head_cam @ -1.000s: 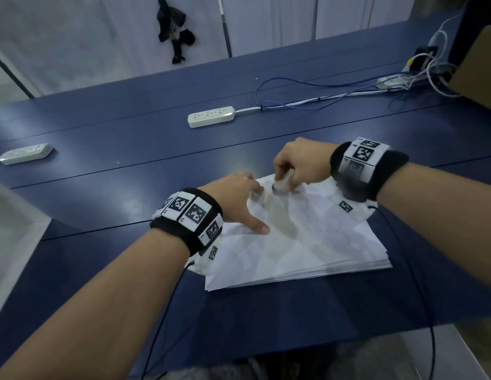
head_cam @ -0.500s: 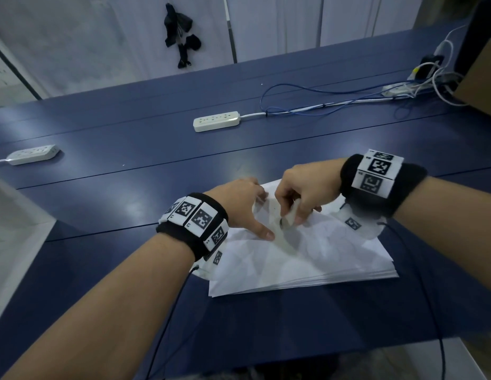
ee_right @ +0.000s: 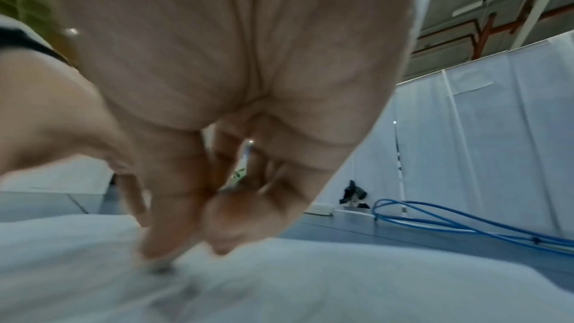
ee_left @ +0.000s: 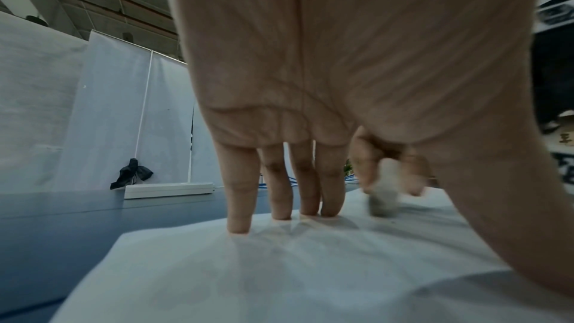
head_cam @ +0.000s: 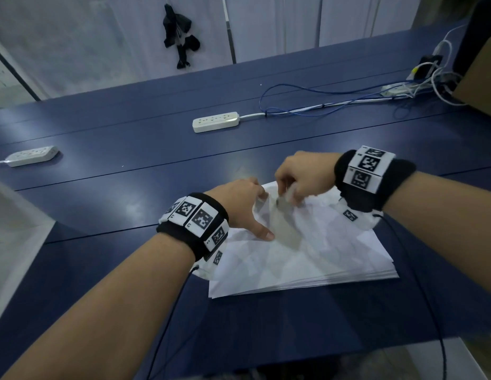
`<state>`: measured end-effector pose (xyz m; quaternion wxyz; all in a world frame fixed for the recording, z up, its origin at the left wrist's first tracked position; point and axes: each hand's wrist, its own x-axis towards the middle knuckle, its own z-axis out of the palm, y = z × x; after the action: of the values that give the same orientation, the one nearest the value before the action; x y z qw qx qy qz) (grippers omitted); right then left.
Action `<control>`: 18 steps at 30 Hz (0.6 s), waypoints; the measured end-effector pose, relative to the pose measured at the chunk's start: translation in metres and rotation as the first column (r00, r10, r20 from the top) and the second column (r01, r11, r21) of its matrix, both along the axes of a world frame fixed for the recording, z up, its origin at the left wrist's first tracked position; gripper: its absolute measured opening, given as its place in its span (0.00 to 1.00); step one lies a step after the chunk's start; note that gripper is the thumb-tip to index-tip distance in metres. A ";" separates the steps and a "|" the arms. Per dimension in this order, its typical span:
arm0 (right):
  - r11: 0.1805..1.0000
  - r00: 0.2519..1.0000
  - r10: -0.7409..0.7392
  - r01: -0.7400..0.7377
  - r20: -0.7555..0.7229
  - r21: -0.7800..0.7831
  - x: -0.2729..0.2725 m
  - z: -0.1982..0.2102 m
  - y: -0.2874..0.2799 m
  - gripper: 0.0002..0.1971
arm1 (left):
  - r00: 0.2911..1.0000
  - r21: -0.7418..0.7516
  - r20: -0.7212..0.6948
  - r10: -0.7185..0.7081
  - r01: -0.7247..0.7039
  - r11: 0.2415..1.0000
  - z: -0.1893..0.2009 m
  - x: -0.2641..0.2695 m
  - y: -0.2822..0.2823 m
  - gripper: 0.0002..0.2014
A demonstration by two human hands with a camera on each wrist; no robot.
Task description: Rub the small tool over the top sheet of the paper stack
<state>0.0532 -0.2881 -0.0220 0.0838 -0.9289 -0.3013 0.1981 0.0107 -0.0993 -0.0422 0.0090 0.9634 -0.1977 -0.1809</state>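
Your left hand lies flat with straight fingers pressing down on the stack of white paper. Your right hand is curled and pinches a small gray-white eraser, its tip touching the top sheet just beside your left hand. The stack sits on the blue table. Beyond the stack lies a white power strip.

The stack of white paper is looking matt and faintly creased on top. The dark blue table is showing a smooth, slightly sheeny finish. The white power strip is looking like glossy plastic. The wristbands are looking like soft black cloth carrying smooth white printed tiles.
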 end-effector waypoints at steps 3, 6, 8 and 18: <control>0.995 0.988 -0.086 0.080 0.129 0.052 0.008 -0.002 -0.002 0.08 | 1.000 -0.002 -0.003 0.004 -0.004 1.000 0.000 -0.001 0.000 0.46; 0.999 0.997 0.034 -0.033 -0.070 0.007 -0.005 0.001 -0.007 0.07 | 1.000 0.001 0.001 0.008 -0.008 1.000 -0.002 0.000 0.001 0.46; 0.994 0.977 0.090 -0.101 -0.193 -0.048 -0.013 0.002 -0.006 0.08 | 1.000 0.005 -0.002 0.014 -0.014 1.000 -0.001 0.001 0.001 0.45; 0.999 0.992 0.044 -0.044 -0.118 0.000 -0.007 0.001 -0.004 0.06 | 1.000 0.007 -0.001 0.012 -0.012 1.000 0.000 0.001 0.000 0.47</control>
<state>0.0457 -0.2923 -0.0206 0.0961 -0.9088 -0.3160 0.2550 0.0113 -0.0995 -0.0419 0.0068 0.9645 -0.1913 -0.1820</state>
